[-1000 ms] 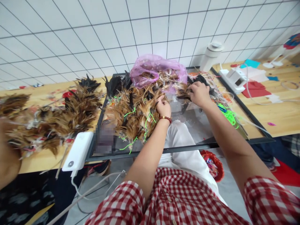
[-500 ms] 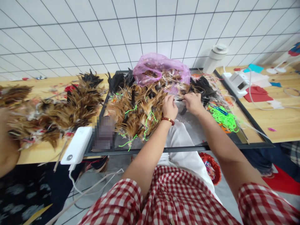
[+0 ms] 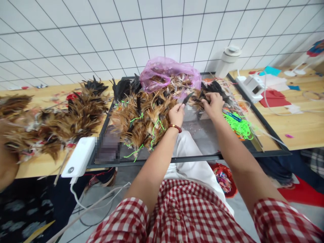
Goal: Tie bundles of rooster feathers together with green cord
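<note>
My left hand [image 3: 176, 115], with a beaded bracelet at the wrist, pinches a dark feather [image 3: 187, 99] that points up and to the right. To its right, my right hand [image 3: 214, 104] has its fingers curled at the edge of some brown and black feathers; whatever lies between its fingertips is hidden. Black feathers [image 3: 215, 88] lie just behind that hand. Beside my left hand spreads a heap of brown feather bundles [image 3: 144, 118], some tied with bright green cord. A pink plastic bag [image 3: 154, 69] full of feathers stands behind both hands.
A black-framed board [image 3: 152, 163] bears the work. Green cord [image 3: 239, 125] with a blue tool [image 3: 233, 116] lies at right. A white bottle [image 3: 227, 62], power strip [image 3: 249, 89] and power bank [image 3: 79, 157] stand around. More feathers [image 3: 76, 118] and another person's arm [image 3: 7, 155] are at left.
My left hand now holds the dark feather that was between both hands. The hands have moved apart, my right one shifting toward the back right. The whole view has shifted slightly.
</note>
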A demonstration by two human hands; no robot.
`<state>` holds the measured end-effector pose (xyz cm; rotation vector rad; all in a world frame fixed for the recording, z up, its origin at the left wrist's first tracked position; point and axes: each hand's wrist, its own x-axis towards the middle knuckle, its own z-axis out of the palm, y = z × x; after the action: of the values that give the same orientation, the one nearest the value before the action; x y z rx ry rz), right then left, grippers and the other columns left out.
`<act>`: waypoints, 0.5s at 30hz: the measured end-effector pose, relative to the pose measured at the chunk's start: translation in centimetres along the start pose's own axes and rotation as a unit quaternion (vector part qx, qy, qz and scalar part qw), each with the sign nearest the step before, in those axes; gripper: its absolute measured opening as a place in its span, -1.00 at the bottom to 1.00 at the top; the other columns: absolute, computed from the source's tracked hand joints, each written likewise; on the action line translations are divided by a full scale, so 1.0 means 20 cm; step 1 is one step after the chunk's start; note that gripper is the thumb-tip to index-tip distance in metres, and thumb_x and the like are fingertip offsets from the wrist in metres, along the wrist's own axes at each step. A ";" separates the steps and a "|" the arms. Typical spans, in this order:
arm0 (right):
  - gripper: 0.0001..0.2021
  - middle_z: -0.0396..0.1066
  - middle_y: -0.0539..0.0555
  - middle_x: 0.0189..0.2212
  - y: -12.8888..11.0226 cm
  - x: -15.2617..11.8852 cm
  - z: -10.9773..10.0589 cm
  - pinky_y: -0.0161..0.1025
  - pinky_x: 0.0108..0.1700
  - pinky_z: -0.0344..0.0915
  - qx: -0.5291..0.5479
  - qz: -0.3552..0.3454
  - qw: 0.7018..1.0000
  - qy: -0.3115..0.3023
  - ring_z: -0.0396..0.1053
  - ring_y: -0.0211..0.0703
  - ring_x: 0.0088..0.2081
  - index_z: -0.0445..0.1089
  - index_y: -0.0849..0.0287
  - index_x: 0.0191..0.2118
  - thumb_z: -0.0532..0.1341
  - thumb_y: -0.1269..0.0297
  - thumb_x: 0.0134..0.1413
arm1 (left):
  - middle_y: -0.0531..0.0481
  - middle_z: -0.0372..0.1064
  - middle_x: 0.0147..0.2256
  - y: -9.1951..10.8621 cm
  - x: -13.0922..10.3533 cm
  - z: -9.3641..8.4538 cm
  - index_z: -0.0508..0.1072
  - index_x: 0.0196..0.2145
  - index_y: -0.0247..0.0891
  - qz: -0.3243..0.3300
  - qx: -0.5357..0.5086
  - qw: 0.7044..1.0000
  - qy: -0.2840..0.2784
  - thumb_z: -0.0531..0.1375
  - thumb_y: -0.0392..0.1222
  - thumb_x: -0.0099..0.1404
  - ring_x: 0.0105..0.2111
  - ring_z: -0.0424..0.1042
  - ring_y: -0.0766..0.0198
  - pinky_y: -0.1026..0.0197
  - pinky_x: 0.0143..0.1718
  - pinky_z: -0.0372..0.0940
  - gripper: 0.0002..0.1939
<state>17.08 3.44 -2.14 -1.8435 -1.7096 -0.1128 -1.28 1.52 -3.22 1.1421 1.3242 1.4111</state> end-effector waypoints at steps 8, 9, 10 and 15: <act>-0.81 0.46 0.25 -0.02 0.04 0.00 0.02 0.20 0.11 0.11 0.036 -0.048 0.998 -0.020 0.26 0.25 0.10 0.56 0.14 -0.24 0.20 0.23 0.16 | 0.17 0.28 -0.63 0.19 -0.12 -0.01 0.33 -0.48 -0.31 -0.217 -0.231 0.942 -0.111 0.12 -0.41 0.45 -0.67 0.17 0.55 0.42 -0.58 0.00 -0.70; -0.83 0.48 0.24 -0.07 0.03 0.01 0.02 0.18 0.11 0.14 0.071 -0.051 0.996 -0.004 0.30 0.21 0.06 0.53 0.14 -0.28 0.20 0.26 0.16 | 0.15 0.31 -0.61 0.21 -0.12 -0.02 0.35 -0.45 -0.32 -0.228 -0.239 0.937 -0.111 0.12 -0.43 0.45 -0.65 0.23 0.54 0.43 -0.55 0.06 -0.72; -0.85 0.50 0.22 -0.13 0.01 0.01 0.01 0.13 0.09 0.18 0.122 -0.045 0.991 0.013 0.34 0.14 -0.01 0.51 0.15 -0.30 0.19 0.27 0.15 | 0.14 0.35 -0.60 0.21 -0.13 -0.02 0.38 -0.43 -0.33 -0.236 -0.240 0.935 -0.106 0.12 -0.43 0.45 -0.64 0.27 0.54 0.42 -0.52 0.11 -0.74; -0.82 0.37 0.00 -0.53 -0.11 0.01 0.02 -0.22 -0.36 0.25 0.482 0.089 0.870 -0.050 0.29 -0.21 -0.48 0.38 0.11 -0.38 0.31 0.13 0.02 | 0.09 0.45 -0.54 0.20 -0.12 -0.02 0.40 -0.38 -0.34 -0.246 -0.243 0.935 -0.073 0.15 -0.40 0.45 -0.57 0.39 0.50 0.40 -0.41 0.24 -0.81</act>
<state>15.03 3.75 -1.47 -1.2132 -1.2567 0.7890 -1.23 -1.18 0.57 0.5233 0.9823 1.1592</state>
